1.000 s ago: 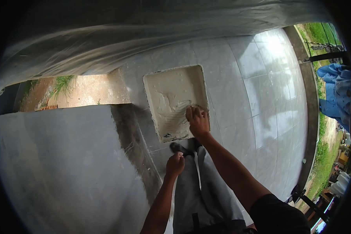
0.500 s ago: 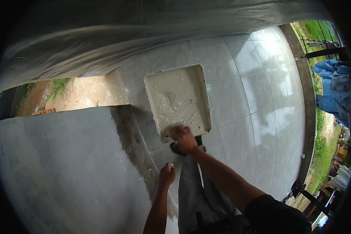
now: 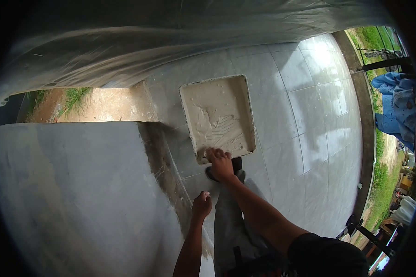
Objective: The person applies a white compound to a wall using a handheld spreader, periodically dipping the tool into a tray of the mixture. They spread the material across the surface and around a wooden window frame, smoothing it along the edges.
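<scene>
A shallow rectangular tray [image 3: 251, 111] rests on the floor in front of my feet, with a pale cream paste [image 3: 217, 99] spread in it. Ridged comb-like marks run across the paste near the tray's close end. My right hand [image 3: 220, 162] is over the tray's near left corner, its fingers curled down at the paste; what they hold, if anything, is hidden. Lower and to the left, my left hand [image 3: 202, 204] hangs closed in a loose fist, apart from the tray. A pale spot shows at its thumb, and no object sticks out of it.
A smooth grey wall [image 3: 78, 175] with a darker unfinished edge stands at left. Grey sheeting [image 3: 125, 51] spans the top of the view. Large tiles [image 3: 309, 106] cover the floor. Beyond the ledge at right hang blue clothes [image 3: 395, 104]. Grass and bare soil show through an opening at left.
My right hand has settled from a blurred motion onto the tray's near left corner. The view has shifted slightly, so the tray appears farther right. My left hand stays closed.
</scene>
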Demonstrator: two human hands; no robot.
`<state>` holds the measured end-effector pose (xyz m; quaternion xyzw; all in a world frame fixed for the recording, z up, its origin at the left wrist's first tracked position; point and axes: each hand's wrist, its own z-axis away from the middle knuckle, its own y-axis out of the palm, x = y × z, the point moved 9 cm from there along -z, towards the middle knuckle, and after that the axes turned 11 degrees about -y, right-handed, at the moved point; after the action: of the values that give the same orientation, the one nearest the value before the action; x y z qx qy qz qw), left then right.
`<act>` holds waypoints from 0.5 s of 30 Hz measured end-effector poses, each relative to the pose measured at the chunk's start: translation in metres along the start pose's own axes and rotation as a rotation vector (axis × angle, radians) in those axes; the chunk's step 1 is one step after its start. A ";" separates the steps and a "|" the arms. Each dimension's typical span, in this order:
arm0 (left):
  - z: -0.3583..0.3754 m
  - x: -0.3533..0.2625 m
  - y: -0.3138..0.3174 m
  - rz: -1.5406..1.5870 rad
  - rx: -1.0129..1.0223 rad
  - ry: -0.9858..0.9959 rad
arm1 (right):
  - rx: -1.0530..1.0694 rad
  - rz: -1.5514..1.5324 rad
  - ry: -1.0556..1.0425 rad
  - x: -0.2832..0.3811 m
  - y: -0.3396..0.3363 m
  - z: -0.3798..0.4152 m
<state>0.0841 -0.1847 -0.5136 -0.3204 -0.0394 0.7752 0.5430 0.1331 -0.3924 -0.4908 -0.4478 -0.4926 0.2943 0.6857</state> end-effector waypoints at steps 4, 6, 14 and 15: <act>0.006 -0.003 -0.010 -0.035 -0.053 0.022 | 0.044 -0.572 0.106 -0.003 0.001 -0.007; 0.011 -0.011 -0.017 -0.039 -0.069 0.043 | -0.110 -0.976 0.300 -0.037 0.013 -0.002; 0.041 -0.053 -0.073 0.074 -0.175 0.062 | -0.134 -2.255 0.497 -0.021 -0.095 -0.013; 0.045 -0.058 -0.082 0.086 -0.178 0.049 | -0.103 -2.351 0.443 0.001 -0.129 -0.023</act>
<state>0.1387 -0.1888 -0.4176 -0.3876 -0.0813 0.7832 0.4793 0.1501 -0.4534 -0.3765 0.2087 -0.4826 -0.6164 0.5862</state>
